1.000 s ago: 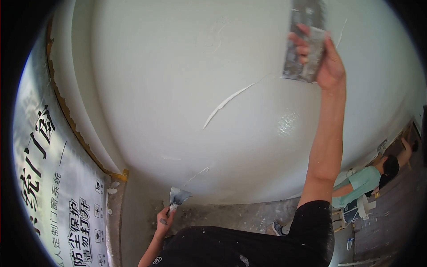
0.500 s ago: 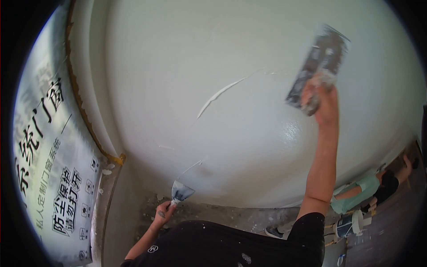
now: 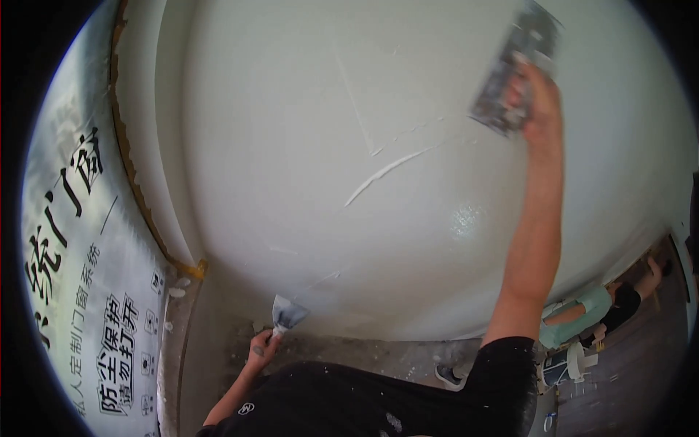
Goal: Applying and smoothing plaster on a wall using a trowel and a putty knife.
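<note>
My right hand (image 3: 535,98), on a raised arm, grips a rectangular steel trowel (image 3: 518,33) against or just over the white wall (image 3: 277,131) at upper right; both are blurred by motion. A thick curved ridge of white compound (image 3: 389,171) lies left of and below the trowel, with thinner streaks and ridges around it. Low at centre-left, my left hand (image 3: 261,352) is closed round the handle of a putty knife (image 3: 290,312), its grey-smeared blade pointing up near the wall's lower part.
A printed protective film (image 3: 80,284) covers the window at left, beside a sill (image 3: 182,317) with yellow edging. A co-worker in mint (image 3: 575,317) works at far right near a bucket (image 3: 559,370). A shoe (image 3: 448,375) shows on the stained floor (image 3: 378,353).
My right hand and trowel came down, then moved back upward over the last half second. A faint long streak now shows on the upper wall. My left hand has shifted slightly.
</note>
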A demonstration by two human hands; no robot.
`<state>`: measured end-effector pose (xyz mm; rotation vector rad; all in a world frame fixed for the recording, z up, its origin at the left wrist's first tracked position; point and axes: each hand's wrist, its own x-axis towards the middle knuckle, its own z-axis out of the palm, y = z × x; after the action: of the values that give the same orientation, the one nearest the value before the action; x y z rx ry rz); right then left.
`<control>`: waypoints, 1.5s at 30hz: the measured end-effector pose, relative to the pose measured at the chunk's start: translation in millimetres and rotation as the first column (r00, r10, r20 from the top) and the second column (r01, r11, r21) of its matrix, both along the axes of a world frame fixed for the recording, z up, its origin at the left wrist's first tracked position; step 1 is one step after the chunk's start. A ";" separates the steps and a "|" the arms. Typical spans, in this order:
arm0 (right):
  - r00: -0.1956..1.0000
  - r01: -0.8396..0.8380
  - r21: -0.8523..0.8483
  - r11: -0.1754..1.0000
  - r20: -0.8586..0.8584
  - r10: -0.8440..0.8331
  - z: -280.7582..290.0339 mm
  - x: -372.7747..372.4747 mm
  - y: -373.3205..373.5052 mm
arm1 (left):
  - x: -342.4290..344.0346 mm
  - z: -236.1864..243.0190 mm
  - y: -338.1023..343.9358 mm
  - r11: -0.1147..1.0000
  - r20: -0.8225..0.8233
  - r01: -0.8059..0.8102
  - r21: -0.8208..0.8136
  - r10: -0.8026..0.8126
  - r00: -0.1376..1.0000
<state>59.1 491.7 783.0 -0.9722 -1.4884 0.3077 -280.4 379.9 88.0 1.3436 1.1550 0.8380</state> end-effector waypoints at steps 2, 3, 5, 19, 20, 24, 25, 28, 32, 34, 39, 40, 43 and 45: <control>0.984 -0.078 -0.003 0.997 -0.163 0.077 19.8 64.7 -22.8 | 3.3 21.2 15.6 0.999 0.008 0.035 0.028 -0.035 0.999; 0.984 -0.062 0.008 0.998 -0.166 0.063 17.8 71.3 -26.0 | -2.7 27.5 10.6 0.998 -0.012 0.058 0.019 -0.058 0.998; 0.985 -0.049 0.053 0.997 -0.162 0.057 12.6 72.1 -40.0 | -9.1 11.3 10.9 0.992 -0.025 0.124 0.026 -0.124 0.992; 0.686 0.624 0.166 0.764 -0.584 -0.434 -67.9 281.5 -131.2 | -1.2 -31.1 35.7 0.955 0.039 0.295 -0.027 -0.294 0.955; 0.710 0.582 0.159 0.798 -0.578 -0.402 -71.5 285.4 -123.6 | -5.3 -35.6 33.9 0.952 -0.035 0.305 -0.007 -0.305 0.952; 0.870 0.457 0.229 0.860 -0.319 -0.377 -39.2 231.5 -89.9 | -12.8 0.9 41.6 0.955 -0.026 0.261 -0.139 -0.267 0.963; 0.881 0.471 0.245 0.847 -0.185 -0.436 -25.5 184.3 -79.2 | -16.1 9.2 44.8 0.958 -0.026 0.272 -0.089 -0.276 0.961; 0.837 0.446 0.333 0.831 0.173 -0.519 -5.6 50.7 -31.3 | -21.0 1.1 52.2 0.956 -0.016 0.287 -0.052 -0.288 0.957; 0.644 0.365 0.339 0.867 0.580 -0.499 -57.7 -67.6 19.8 | -10.6 10.8 58.7 0.951 0.023 0.288 -0.113 -0.287 0.958; 0.373 0.283 0.442 0.851 0.767 -0.522 -97.0 -108.7 29.1 | -10.0 -3.3 59.8 0.946 0.042 0.299 -0.125 -0.296 0.954; 0.196 0.266 0.258 0.929 0.929 -0.314 -195.2 -95.6 31.6 | -14.2 12.7 67.4 0.951 0.047 0.302 -0.062 -0.299 0.953; 0.173 0.242 0.237 0.941 0.944 -0.282 -216.3 -92.6 26.2 | -18.4 10.1 63.9 0.956 0.058 0.289 -0.055 -0.286 0.956; 0.176 0.190 0.293 0.937 0.929 -0.326 -273.0 -85.5 11.8 | -29.4 -5.5 56.2 0.974 0.104 0.225 -0.037 -0.220 0.970; 0.171 0.197 0.259 0.946 0.941 -0.293 -312.1 -85.6 7.9 | -37.4 -2.9 53.7 0.975 0.101 0.206 -0.082 -0.197 0.975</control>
<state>-26.5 499.6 470.9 -1.4309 -2.4086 -0.8405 -317.8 433.6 85.1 1.3083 0.9559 0.6843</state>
